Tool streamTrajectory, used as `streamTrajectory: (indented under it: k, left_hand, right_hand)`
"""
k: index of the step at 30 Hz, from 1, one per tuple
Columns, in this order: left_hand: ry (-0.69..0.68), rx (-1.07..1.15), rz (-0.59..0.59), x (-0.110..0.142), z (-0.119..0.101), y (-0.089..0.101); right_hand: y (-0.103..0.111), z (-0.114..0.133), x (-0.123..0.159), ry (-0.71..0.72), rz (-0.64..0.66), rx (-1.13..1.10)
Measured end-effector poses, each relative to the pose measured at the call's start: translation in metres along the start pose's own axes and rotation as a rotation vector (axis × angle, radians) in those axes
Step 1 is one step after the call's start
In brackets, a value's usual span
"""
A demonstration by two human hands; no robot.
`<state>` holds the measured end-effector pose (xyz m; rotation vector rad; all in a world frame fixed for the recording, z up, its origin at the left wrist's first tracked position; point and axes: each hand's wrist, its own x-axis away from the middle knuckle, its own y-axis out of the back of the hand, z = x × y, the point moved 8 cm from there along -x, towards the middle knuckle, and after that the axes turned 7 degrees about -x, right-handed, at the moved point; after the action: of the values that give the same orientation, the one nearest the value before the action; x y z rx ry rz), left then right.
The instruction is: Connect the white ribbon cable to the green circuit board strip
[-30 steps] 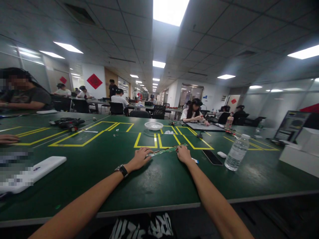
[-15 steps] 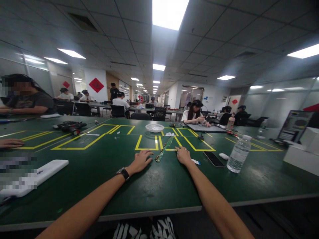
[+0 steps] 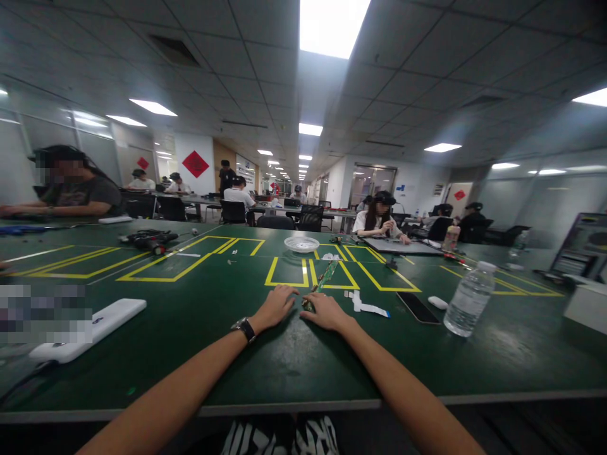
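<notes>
A long, narrow green circuit board (image 3: 328, 272) lies slantwise on the green table (image 3: 284, 379). My right hand (image 3: 328, 311) is at its near end, thumb and fingers on either side of a gold-coloured part. Just left of that end, my left hand (image 3: 275, 306) rests on the table with fingers stretched and holds nothing. Whether its fingertips touch the board I cannot tell. Right of my right hand lies a white flat ribbon cable (image 3: 367, 306) with a blue tip.
A clear round dish (image 3: 301, 245) stands beyond the board. To the right are a phone (image 3: 417, 308), a white earbud case (image 3: 437, 303) and a water bottle (image 3: 469, 300). A white power bank (image 3: 114, 319) lies left. A co-worker (image 3: 379, 221) sits across the table.
My right hand has moved left from beside the ribbon cable to the board's near end, uncovering the cable. My left hand stays beside the board. The view has shifted slightly.
</notes>
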<state>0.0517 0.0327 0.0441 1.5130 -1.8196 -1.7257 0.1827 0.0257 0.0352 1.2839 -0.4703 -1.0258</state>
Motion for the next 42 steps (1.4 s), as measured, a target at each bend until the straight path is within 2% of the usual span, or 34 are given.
streamTrajectory:
  k: [3,8,11,15,22,26,30,35,39,42]
  left_hand:
    - [-0.013,0.016,-0.013,0.0,-0.003,0.003]
    - [-0.037,0.055,-0.027,-0.001,-0.007,0.005]
    - [-0.049,0.078,-0.035,0.0,-0.009,0.006]
    - [-0.058,0.112,-0.033,0.0,-0.01,0.006]
    - [-0.017,0.211,-0.034,0.0,-0.008,0.005]
    - [0.071,0.311,-0.033,-0.002,-0.003,0.005]
    - [0.152,0.474,0.029,-0.004,-0.002,-0.002]
    - [0.256,0.729,0.1,-0.003,0.002,-0.019]
    - [0.327,0.897,0.086,-0.003,0.01,-0.027]
    - [0.366,0.984,0.057,-0.004,0.015,-0.027]
  right_hand:
    - [0.008,-0.004,0.002,-0.008,-0.015,0.012]
    - [0.015,-0.001,0.004,0.069,-0.033,0.032]
    - [0.015,-0.007,0.004,-0.006,-0.051,0.086]
    - [0.007,-0.017,0.004,-0.052,0.047,0.072]
    - [0.015,0.0,0.005,0.024,0.05,0.188]
    - [0.031,0.011,0.001,-0.01,-0.05,0.244]
    - [0.047,0.018,0.002,-0.043,-0.181,0.293]
    - [0.042,0.039,0.008,0.112,-0.196,0.254]
    - [0.034,0.054,0.011,0.238,-0.21,0.136]
    - [0.036,0.058,0.013,0.304,-0.248,-0.002]
